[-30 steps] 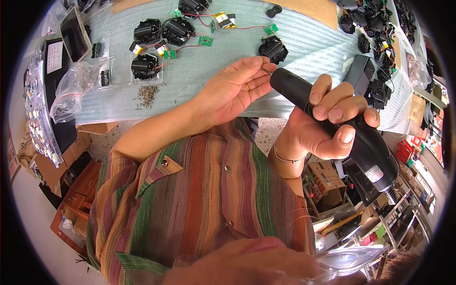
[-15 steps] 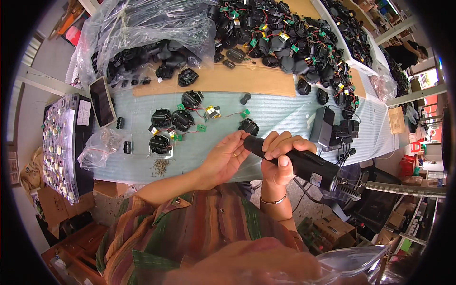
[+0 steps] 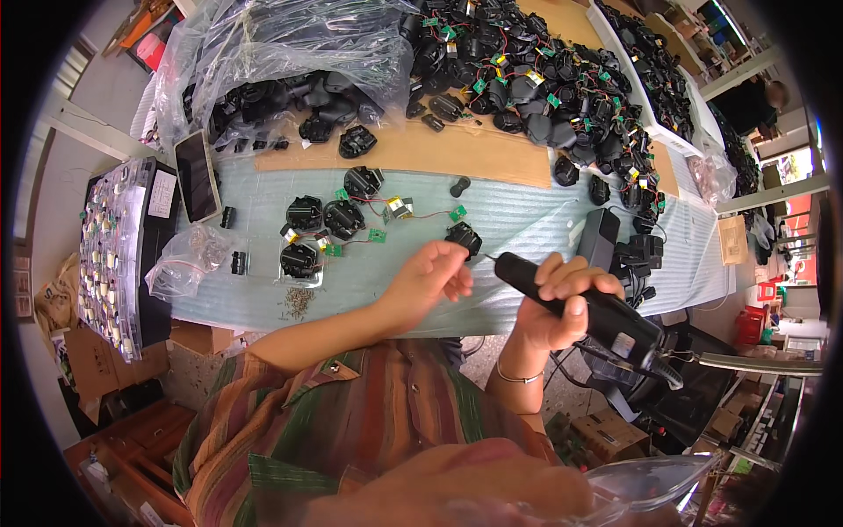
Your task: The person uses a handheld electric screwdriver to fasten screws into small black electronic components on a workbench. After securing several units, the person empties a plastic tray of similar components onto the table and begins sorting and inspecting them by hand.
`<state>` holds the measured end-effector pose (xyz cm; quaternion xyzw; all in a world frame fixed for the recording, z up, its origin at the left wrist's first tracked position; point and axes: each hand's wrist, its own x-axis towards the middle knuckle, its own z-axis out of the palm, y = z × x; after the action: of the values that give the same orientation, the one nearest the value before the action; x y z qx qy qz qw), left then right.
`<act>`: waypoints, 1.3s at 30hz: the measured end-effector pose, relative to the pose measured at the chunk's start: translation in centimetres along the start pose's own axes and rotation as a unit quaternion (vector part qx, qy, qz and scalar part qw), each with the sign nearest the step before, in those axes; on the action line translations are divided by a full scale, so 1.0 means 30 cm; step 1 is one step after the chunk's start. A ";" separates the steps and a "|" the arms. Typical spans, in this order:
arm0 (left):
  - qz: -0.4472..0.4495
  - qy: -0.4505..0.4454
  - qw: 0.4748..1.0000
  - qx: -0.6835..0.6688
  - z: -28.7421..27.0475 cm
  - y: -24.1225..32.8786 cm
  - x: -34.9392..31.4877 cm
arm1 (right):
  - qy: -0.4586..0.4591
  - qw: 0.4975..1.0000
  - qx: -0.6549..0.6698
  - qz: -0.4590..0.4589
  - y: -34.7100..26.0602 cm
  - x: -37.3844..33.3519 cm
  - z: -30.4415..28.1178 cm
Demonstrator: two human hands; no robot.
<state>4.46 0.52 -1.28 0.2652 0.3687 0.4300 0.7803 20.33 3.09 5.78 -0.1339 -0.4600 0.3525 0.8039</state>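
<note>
My right hand is wrapped round the body of a black electric screwdriver, which hangs from a metal spring at its rear. Its thin bit points left, toward a black plastic housing on the mat. My left hand is just below that housing and left of the bit, its fingers loosely bent and apart. Nothing shows between them. Several black housings lie farther left, joined by red wires to yellow-and-silver cells and small green circuit boards. A small pile of screws lies below them.
A big heap of black housings with wired boards covers the far side, beside a clear plastic bag. At left are a phone, a small bag and a tray rack. A black box with cables stands right.
My right hand and the screwdriver have shifted right, baring the bit. My left hand has come away from the screwdriver's tip, and its fingers have loosened.
</note>
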 end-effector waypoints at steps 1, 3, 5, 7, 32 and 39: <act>0.131 0.019 0.973 0.190 -0.010 0.006 0.011 | 0.008 1.000 -0.002 -0.014 -0.006 0.010 -0.015; 0.364 0.053 0.764 0.530 -0.022 0.043 0.040 | 0.023 0.999 -0.017 -0.024 -0.024 0.030 -0.039; 0.411 0.101 0.618 0.662 -0.012 0.082 0.071 | 0.033 0.999 -0.024 -0.036 -0.028 0.041 -0.071; 0.399 0.114 0.536 0.735 -0.011 0.089 0.092 | 0.041 0.998 -0.032 -0.035 -0.038 0.046 -0.077; 0.402 0.010 0.597 0.694 -0.214 -0.051 -0.152 | -0.102 0.980 0.050 0.166 0.100 -0.099 0.034; 0.403 0.012 0.604 0.688 -0.209 -0.053 -0.159 | -0.125 0.970 0.038 0.205 0.133 -0.098 0.065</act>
<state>-1.55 -3.78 -4.46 0.8400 0.4211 0.3238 0.1106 15.96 3.71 2.78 -0.1495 -0.5061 0.5412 0.6547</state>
